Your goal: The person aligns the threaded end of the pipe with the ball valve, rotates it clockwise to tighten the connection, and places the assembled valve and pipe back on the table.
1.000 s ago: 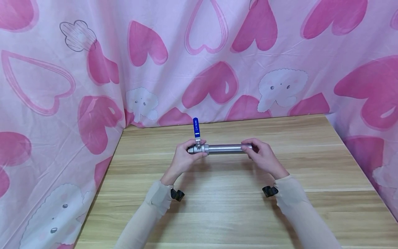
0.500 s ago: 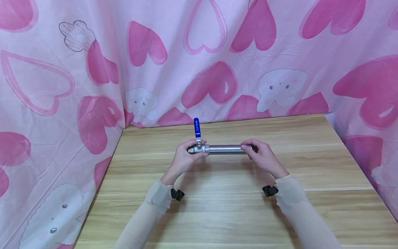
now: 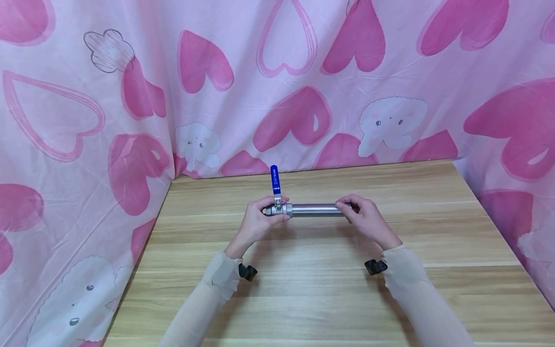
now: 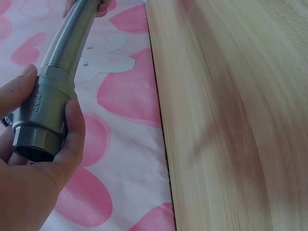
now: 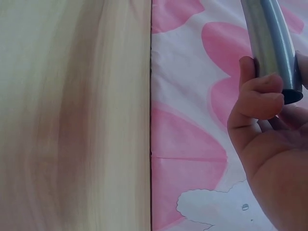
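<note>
A steel ball valve [image 3: 281, 209] with a blue lever handle [image 3: 275, 180] is joined to the left end of a smooth metal pipe [image 3: 316, 209]. My left hand [image 3: 256, 220] grips the valve body, thumb on the near side and fingers behind it. In the left wrist view the valve [image 4: 41, 115] shows "304" on its side and an open hex end. At the pipe's other end, my right hand [image 3: 366, 218] pinches the tube between thumb and fingers. The right wrist view shows that pipe end [image 5: 274, 53] is plain. The assembly is held level above the table, lever pointing away from me.
Beneath the hands lies a wood-grain table [image 3: 321, 289]. A pink curtain [image 3: 243, 111] printed with hearts and white animals hangs behind it and along both sides. Each wrist carries a small black camera, such as the left one [image 3: 248, 272].
Almost nothing differs. Both hands keep their hold, and the valve and pipe sit very slightly lower in the head view.
</note>
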A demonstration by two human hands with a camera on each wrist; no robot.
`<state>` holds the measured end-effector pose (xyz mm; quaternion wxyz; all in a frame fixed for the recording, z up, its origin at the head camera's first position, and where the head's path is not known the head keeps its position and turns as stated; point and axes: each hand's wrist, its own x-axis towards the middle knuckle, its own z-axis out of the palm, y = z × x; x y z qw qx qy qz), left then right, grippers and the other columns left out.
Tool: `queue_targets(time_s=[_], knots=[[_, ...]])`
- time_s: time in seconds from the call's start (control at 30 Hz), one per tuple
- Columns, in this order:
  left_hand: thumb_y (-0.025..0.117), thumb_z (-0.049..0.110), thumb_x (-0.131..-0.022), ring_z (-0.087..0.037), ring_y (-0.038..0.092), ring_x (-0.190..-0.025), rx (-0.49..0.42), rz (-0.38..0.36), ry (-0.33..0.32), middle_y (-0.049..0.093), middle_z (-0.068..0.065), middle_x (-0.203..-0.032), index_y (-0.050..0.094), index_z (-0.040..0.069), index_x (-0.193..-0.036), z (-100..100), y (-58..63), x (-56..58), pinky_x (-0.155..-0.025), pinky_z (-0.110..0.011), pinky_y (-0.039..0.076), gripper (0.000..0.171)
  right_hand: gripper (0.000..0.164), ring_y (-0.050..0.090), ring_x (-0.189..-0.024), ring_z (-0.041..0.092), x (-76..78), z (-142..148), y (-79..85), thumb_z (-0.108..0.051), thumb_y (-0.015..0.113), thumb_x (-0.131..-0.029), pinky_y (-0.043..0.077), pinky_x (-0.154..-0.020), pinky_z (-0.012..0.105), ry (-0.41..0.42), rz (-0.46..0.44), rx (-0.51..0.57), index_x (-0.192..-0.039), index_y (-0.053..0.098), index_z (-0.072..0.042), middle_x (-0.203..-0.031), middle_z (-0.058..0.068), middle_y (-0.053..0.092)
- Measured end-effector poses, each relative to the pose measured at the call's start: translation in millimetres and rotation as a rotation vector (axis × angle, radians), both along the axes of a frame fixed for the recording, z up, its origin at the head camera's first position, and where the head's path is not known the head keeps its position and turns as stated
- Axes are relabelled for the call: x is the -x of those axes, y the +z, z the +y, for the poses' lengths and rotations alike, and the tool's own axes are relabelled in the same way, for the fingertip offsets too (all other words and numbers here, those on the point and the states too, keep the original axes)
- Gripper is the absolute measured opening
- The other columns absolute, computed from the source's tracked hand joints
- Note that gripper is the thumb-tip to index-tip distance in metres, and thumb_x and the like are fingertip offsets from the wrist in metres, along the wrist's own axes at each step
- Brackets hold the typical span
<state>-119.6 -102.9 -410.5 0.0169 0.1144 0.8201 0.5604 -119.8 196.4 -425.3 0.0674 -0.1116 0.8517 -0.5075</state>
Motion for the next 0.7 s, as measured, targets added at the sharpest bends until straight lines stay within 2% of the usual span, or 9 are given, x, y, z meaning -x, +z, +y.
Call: queue_targets(time_s=[0.13, 0.17, 0.27, 0.4, 0.5, 0.7], knots=[[0.084, 0.015, -0.074, -0.017, 0.063, -0.095, 0.003, 0.014, -0.012, 0.072, 0.001, -0.111, 0.072, 0.022, -0.111, -0.2, -1.1, -0.5, -0.084, -0.032, 0.051, 0.04, 0.036, 0.052, -0.076, 0.021, 0.0, -0.8, -2.7, -0.037, 0.051, -0.1, 0.046, -0.063, 0.025, 0.018, -0.019, 0.003, -0.121, 0.059, -0.009, -0.09, 0.016, 0.058], [0.084, 0.016, -0.074, -0.017, 0.063, -0.095, 0.006, 0.014, -0.015, 0.071, 0.001, -0.111, 0.072, 0.021, -0.112, -0.3, -1.2, -0.6, -0.085, -0.032, 0.051, 0.04, 0.037, 0.052, -0.078, 0.021, 1.6, 0.1, -8.1, -0.04, 0.052, -0.099, 0.047, -0.063, 0.025, 0.024, -0.015, 0.007, -0.121, 0.059, -0.011, -0.092, 0.016, 0.058], [0.083, 0.017, -0.076, -0.017, 0.061, -0.097, 0.014, -0.005, -0.021, 0.07, 0.002, -0.113, 0.071, 0.021, -0.113, -1.1, -1.5, -1.0, -0.087, -0.034, 0.05, 0.04, 0.038, 0.053, -0.084, 0.021, 1.7, -1.8, -9.6, -0.039, 0.06, -0.095, 0.047, -0.069, 0.025, 0.041, -0.006, -0.011, -0.122, 0.059, -0.013, -0.101, 0.012, 0.062], [0.083, 0.016, -0.076, -0.017, 0.061, -0.099, 0.013, -0.022, -0.028, 0.069, 0.001, -0.114, 0.071, 0.02, -0.113, -2.5, -3.1, -1.4, -0.088, -0.035, 0.049, 0.04, 0.043, 0.056, -0.094, 0.02, 2.2, -3.6, -11.4, -0.038, 0.075, -0.083, 0.047, -0.082, 0.03, 0.067, 0.001, -0.035, -0.119, 0.061, -0.018, -0.111, 0.006, 0.064], [0.083, 0.014, -0.075, -0.017, 0.061, -0.1, 0.019, -0.026, -0.038, 0.07, 0.0, -0.113, 0.071, 0.019, -0.113, -3.2, -5.3, -1.4, -0.088, -0.034, 0.049, 0.04, 0.043, 0.057, -0.096, 0.021, 1.8, -4.1, -12.1, -0.035, 0.079, -0.08, 0.045, -0.086, 0.036, 0.095, -0.009, -0.036, -0.117, 0.062, -0.02, -0.11, 0.003, 0.066], [0.083, 0.013, -0.075, -0.016, 0.06, -0.099, 0.051, -0.043, -0.054, 0.068, 0.001, -0.112, 0.069, 0.02, -0.115, -4.6, -9.1, -2.4, -0.088, -0.032, 0.048, 0.043, 0.037, 0.056, -0.095, 0.021, 1.1, -5.9, -14.2, -0.029, 0.078, -0.082, 0.044, -0.087, 0.039, 0.145, -0.015, -0.065, -0.115, 0.063, -0.022, -0.107, -0.001, 0.066]])
